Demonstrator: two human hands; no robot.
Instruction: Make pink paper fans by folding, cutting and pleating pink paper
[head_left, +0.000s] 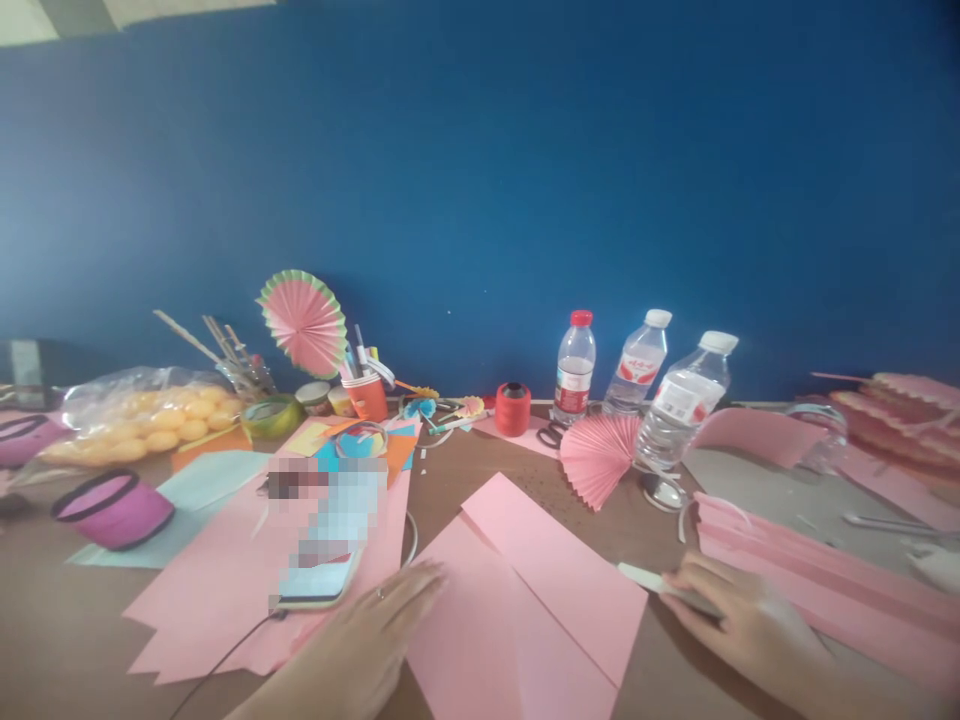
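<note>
No lettering is legible. Red-and-white printed labels [574,392] on the red-capped clear plastic bottle [576,352] and the two white-capped clear plastic bottles [682,400] carry indistinct markings.

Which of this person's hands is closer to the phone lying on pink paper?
The left. The left hand is close to the phone, below and right of it in the picture; the right hand is much farther right, across another pink sheet.
</note>
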